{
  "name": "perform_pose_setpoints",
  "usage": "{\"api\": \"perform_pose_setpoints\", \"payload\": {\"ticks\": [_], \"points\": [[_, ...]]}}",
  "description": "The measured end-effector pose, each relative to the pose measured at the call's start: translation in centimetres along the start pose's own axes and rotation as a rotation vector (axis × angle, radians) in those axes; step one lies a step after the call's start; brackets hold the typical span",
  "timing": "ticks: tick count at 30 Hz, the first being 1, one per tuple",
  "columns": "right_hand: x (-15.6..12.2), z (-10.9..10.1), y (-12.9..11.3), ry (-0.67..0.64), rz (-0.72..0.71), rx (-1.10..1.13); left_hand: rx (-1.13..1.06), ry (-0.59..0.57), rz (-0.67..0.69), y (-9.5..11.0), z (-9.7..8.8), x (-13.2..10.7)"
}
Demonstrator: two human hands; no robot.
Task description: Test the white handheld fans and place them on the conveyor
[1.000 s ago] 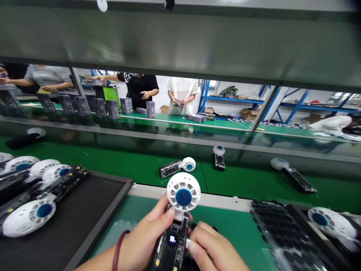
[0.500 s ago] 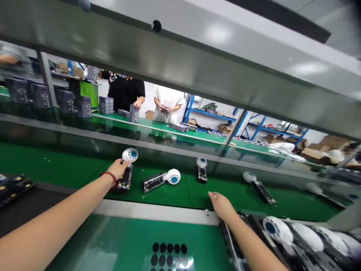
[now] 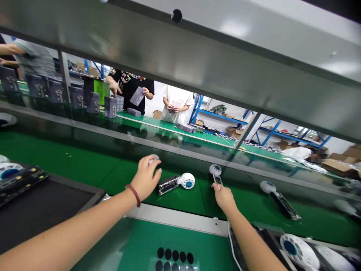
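My left hand (image 3: pixel 145 178), with a red bracelet on its wrist, is over a handheld device whose white round head (image 3: pixel 154 157) shows past the fingers. Its fingers are curved, thumb apart, and the hand hides the handle. Just right of it, on the green belt (image 3: pixel 113 165), lies a similar device (image 3: pixel 176 182) with a blue-centred white head and a black handle. Farther right, my right hand (image 3: pixel 224 195) pinches the handle end of another white-headed device (image 3: pixel 216 171), its head pointing away from me.
Another device (image 3: pixel 279 199) lies right on the belt. A dark tray (image 3: pixel 56 210) is at left; more white heads (image 3: pixel 300 252) sit at lower right. Black round pads (image 3: pixel 175 256) lie in front. Beyond a metal bar, co-workers (image 3: pixel 177 101) handle grey boxes (image 3: pixel 110 107). A shelf hangs overhead.
My left hand has loosened from the device's neck, its fingers spreading. My right hand has reached forward onto a device's handle. The view has shifted left; a co-worker has lifted a box.
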State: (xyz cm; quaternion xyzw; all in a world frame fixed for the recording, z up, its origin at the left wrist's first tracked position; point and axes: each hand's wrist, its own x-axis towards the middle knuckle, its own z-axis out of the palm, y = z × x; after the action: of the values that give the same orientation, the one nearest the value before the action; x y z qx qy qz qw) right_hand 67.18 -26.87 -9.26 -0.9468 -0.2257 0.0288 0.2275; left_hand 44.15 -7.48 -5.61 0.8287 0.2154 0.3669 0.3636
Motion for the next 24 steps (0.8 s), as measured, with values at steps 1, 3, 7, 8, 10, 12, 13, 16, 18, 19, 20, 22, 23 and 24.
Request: {"api": "perform_pose_setpoints", "payload": {"ticks": [1, 3, 7, 8, 10, 12, 13, 16, 18, 19, 20, 22, 23, 24], "points": [[-0.8, -0.3, 0.2, 0.008, -0.002, 0.032, -0.065, -0.052, 0.004, 1.1, 0.5, -1.3], [-2.9, -0.9, 0.7, 0.028, -0.009, 0.101, -0.21, -0.184, -0.029, 3.1, 2.1, -3.7], [-8.0, -1.6, 1.6, 0.07, -0.05, 0.237, -0.481, -0.436, -0.367, 5.6, 7.5, -6.7], [-9.4, -1.5, 1.8, 0.078, -0.061, 0.268, -0.548, -0.482, -0.483, 6.0, 9.0, -7.1], [-12.2, -1.2, 1.9, 0.093, -0.079, 0.314, -0.69, -0.536, -0.663, 6.8, 11.8, -7.4], [-15.0, -0.8, 1.7, 0.123, -0.104, 0.325, -0.817, -0.536, -0.761, 7.5, 13.8, -7.4], [-16.3, -0.6, 1.5, 0.148, -0.12, 0.319, -0.864, -0.52, -0.79, 7.8, 14.4, -7.3], [-19.1, -0.5, 0.9, 0.221, -0.227, 0.281, -0.953, -0.427, -0.796, 8.3, 13.9, -7.0], [-19.9, -0.9, 0.6, 0.179, -0.313, 0.236, -0.991, -0.347, -0.741, 8.0, 11.9, -6.8], [-19.9, -1.1, 0.4, 0.129, -0.343, 0.212, -1.003, -0.312, -0.712, 7.7, 10.6, -6.8], [-19.8, -1.1, 0.3, 0.064, -0.362, 0.191, -1.006, -0.285, -0.697, 7.4, 9.2, -7.0], [-19.3, -0.9, -0.2, -0.056, -0.374, 0.164, -0.986, -0.254, -0.716, 6.9, 6.3, -7.9], [-19.0, -0.6, -0.5, -0.093, -0.38, 0.153, -0.97, -0.25, -0.746, 6.8, 5.0, -8.6], [-18.8, -0.2, -0.9, -0.125, -0.386, 0.141, -0.955, -0.252, -0.784, 6.7, 3.9, -9.5]]}}
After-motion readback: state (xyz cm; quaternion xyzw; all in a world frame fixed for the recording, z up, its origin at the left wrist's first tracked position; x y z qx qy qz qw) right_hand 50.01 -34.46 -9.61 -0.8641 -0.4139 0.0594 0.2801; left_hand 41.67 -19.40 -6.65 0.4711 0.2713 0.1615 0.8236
